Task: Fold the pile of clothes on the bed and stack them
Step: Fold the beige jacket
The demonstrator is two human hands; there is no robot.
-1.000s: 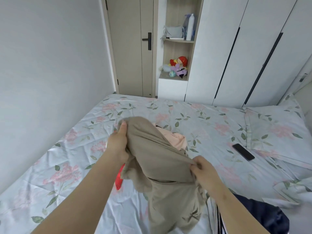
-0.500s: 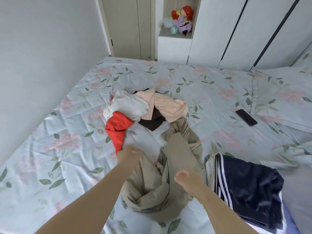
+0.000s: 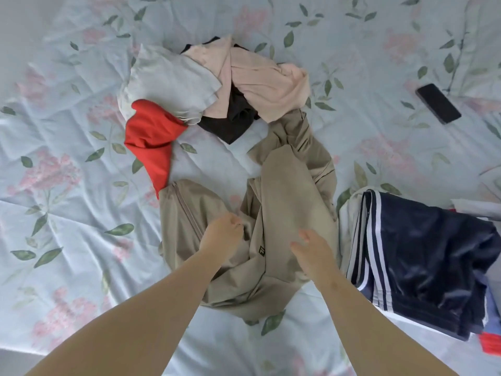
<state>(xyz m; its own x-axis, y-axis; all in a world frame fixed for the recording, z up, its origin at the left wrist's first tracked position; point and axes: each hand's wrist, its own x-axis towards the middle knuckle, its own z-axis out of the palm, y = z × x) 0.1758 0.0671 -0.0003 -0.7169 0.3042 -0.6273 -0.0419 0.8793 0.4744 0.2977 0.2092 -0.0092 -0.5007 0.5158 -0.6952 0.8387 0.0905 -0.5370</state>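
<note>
A crumpled beige garment point(image 3: 282, 202) with a zip lies on the bed in front of me. My left hand point(image 3: 221, 238) has its fingers curled into the cloth near the garment's middle and pinches a fold. My right hand point(image 3: 311, 249) hovers just over the beige cloth with fingers spread and relaxed, holding nothing. Behind the garment is the loose pile: a white piece point(image 3: 168, 80), a pale pink piece point(image 3: 260, 77), a dark brown piece point(image 3: 230, 120) and a red piece point(image 3: 151, 139). At the right lies a navy garment with white stripes point(image 3: 423, 251), laid flat on other folded pieces.
The bed wears a pale blue floral sheet point(image 3: 67, 213). A black phone point(image 3: 437, 103) lies on the sheet at the upper right. The bed's near edge shows at the lower left corner.
The beige garment, held up in both hands a second ago, now lies on the bed. My right hand has let go of it. My view has tilted down to the sheet.
</note>
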